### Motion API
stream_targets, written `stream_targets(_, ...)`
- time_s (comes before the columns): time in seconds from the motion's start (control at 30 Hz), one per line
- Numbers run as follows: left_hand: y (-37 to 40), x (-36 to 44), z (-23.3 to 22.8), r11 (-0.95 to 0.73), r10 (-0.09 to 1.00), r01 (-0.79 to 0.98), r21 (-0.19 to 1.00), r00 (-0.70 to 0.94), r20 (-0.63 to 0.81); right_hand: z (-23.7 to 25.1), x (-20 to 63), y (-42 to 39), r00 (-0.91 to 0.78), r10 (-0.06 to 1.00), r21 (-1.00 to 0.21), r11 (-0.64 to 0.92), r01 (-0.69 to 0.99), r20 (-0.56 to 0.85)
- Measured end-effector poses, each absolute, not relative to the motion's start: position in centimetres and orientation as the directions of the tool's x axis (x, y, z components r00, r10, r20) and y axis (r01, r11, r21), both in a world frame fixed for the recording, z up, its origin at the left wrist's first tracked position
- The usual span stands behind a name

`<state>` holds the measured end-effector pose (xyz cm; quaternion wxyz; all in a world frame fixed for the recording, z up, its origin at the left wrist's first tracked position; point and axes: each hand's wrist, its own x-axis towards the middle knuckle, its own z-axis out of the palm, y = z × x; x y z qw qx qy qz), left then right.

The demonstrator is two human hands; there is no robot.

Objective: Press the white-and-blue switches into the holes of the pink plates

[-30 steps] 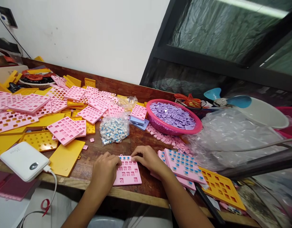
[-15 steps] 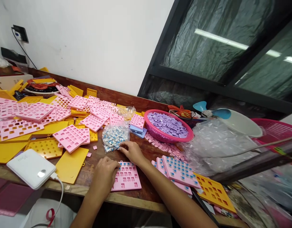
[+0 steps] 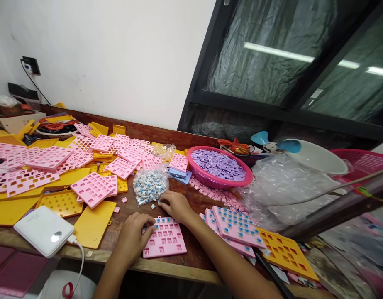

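A pink plate (image 3: 166,241) with square holes lies flat near the table's front edge, a few blue-topped switches set in its top row. My left hand (image 3: 133,236) rests on its left edge and holds it down. My right hand (image 3: 175,204) sits just beyond the plate at the lower edge of a clear bag of white-blue switches (image 3: 149,185). Its fingertips are pinched on what looks like a small switch. One loose switch (image 3: 153,206) lies on the wood beside those fingertips.
Filled pink plates (image 3: 237,226) are stacked to the right on a yellow plate (image 3: 287,253). A pink basket of purple keycaps (image 3: 220,166) and crumpled plastic (image 3: 281,187) lie behind. Pink and yellow plates (image 3: 91,189) cover the left; a white power bank (image 3: 43,230) sits at the front edge.
My right hand left the plate's top edge, reached to the bag of switches, and has now drawn back a little toward the plate. My left hand stayed on the plate.
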<state>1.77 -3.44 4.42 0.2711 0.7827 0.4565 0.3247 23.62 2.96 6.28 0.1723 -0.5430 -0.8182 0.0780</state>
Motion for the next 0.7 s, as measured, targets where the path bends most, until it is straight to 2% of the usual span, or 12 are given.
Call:
stream_targets(0.13,-3.3,1.9,4.0,-0.448,0.891,0.535,0.716,0.334,0.308,6.8,26.1,1.1,-0.382,0.893,-0.501,0.45,0.74,0.238)
stream_targets(0.27,-2.5,2.7,4.8,-0.513,0.857,0.594,0.62,0.393,0.333,7.2,26.7,0.1,-0.38,0.885,-0.623,0.462,0.632,0.271)
stream_targets(0.4,-0.1,3.9,7.1,-0.559,0.829,0.711,0.426,0.478,0.289,7.6,26.4,-0.5,-0.476,0.837,-0.637,0.526,0.564,0.269)
stream_targets(0.5,2.4,5.2,7.9,-0.554,0.831,0.778,0.295,0.533,0.156,7.4,26.4,-0.8,-0.553,0.796,-0.63,0.565,0.533,0.247)
stream_targets(0.7,4.8,6.7,7.2,-0.528,0.838,0.793,0.302,0.545,0.032,6.5,25.7,-1.3,-0.576,0.784,-0.514,0.601,0.612,0.231)
